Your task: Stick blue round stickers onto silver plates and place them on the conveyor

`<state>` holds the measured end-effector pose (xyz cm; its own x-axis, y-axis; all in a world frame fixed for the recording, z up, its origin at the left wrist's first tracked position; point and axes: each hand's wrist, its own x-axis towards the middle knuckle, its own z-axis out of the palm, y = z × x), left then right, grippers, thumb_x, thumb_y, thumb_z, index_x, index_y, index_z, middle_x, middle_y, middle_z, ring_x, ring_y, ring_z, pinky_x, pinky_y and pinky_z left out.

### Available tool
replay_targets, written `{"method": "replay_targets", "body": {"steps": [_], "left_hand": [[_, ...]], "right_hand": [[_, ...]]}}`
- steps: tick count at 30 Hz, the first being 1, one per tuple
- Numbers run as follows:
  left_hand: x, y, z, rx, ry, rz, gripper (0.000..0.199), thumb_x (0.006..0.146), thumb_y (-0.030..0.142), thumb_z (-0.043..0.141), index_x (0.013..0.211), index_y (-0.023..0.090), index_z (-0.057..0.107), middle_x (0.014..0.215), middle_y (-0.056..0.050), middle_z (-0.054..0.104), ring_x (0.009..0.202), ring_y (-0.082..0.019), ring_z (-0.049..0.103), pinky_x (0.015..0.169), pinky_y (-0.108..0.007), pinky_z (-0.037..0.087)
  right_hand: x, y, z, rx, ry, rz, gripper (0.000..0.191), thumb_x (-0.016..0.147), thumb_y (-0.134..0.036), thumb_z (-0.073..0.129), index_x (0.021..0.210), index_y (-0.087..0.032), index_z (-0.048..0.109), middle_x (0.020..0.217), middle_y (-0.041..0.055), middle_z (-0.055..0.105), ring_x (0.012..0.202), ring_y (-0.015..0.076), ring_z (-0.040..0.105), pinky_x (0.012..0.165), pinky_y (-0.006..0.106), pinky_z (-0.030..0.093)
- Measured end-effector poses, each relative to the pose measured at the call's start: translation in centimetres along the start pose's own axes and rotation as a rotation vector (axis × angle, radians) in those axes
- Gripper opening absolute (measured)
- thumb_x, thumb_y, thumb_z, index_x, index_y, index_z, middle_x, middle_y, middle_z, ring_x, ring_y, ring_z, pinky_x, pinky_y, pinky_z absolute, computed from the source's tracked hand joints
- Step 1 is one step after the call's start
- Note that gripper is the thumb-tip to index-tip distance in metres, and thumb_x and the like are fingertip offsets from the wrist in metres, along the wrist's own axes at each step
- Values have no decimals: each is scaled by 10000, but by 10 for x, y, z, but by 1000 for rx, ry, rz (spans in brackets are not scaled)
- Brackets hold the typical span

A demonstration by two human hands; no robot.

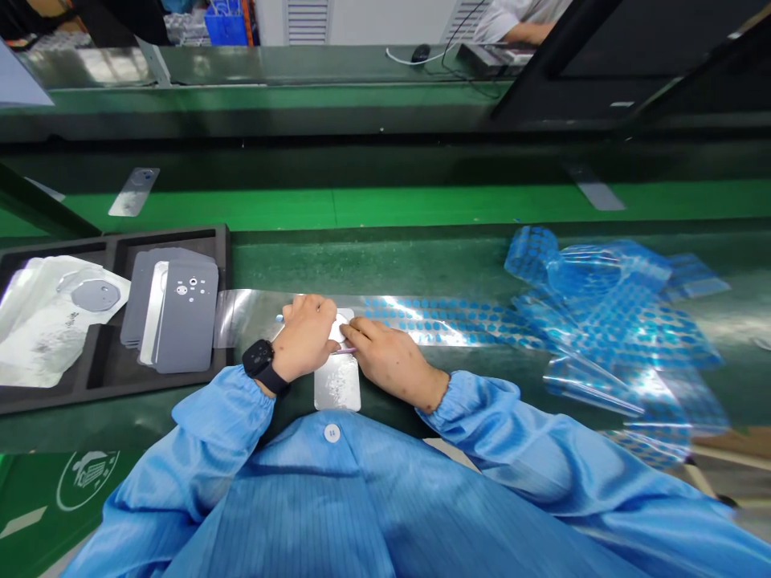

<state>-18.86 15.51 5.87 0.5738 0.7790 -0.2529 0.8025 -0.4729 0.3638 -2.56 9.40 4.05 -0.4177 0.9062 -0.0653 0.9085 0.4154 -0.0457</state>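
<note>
A silvery phone back cover [337, 387] with a speckled pattern lies before me, its upper part largely between my hands. My left hand [306, 335], wearing a black watch [260, 361], is closed with curled fingers over the cover's upper left. My right hand [391, 359] has its fingers pressed together at the pale round area [340, 325] near the cover's top. What its fingertips hold is hidden. A thin purple edge shows between the hands. Beneath them runs a clear film strip [446, 319] bearing rows of blue round dots.
Crumpled dotted film [608, 297] is heaped at right. A black divided tray [226, 265] at left holds grey phone covers [193, 321] and pale sheets [42, 337]. Single covers lie on the green belt at far left [133, 193] and far right [596, 191]. Another person's arm [524, 32] shows across.
</note>
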Motion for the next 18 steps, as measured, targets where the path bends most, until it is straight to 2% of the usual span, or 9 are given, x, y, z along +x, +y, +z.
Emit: {"method": "replay_targets", "body": {"steps": [7, 11, 16, 18], "left_hand": [[2, 0, 0, 5, -7, -13, 315, 791, 316, 691, 1003, 184, 500, 1136, -108, 537, 1099, -303, 468, 868, -429, 394], [2, 0, 1, 14, -8, -32, 318, 796, 309, 687, 1019, 189, 496, 1148, -112, 537, 1100, -304, 472, 866, -425, 398], [1, 0, -1, 14, 1, -36, 341, 808, 333, 677, 1042, 179, 482, 1133, -122, 541, 1087, -302, 486, 859, -420, 408], [2, 0, 2, -13, 30, -37, 417, 772, 363, 722, 1050, 174, 475, 1129, -122, 533, 1086, -302, 487, 862, -421, 411]], "right_hand": [[6, 1, -14, 51, -125, 24, 313, 941, -136, 421, 1168, -185, 631, 1079, 103, 657, 930, 208, 624, 723, 276, 470], [13, -1, -25, 67, -191, 12, 289, 938, -129, 403, 1102, -176, 636, 1035, 96, 659, 910, 208, 636, 716, 274, 465], [23, 2, -32, 47, -223, -10, 248, 877, -83, 428, 978, -139, 647, 965, 117, 648, 858, 236, 651, 707, 310, 470], [26, 8, -29, 103, -164, 25, 197, 850, -123, 496, 985, -131, 639, 1038, 135, 631, 865, 243, 649, 738, 333, 483]]}}
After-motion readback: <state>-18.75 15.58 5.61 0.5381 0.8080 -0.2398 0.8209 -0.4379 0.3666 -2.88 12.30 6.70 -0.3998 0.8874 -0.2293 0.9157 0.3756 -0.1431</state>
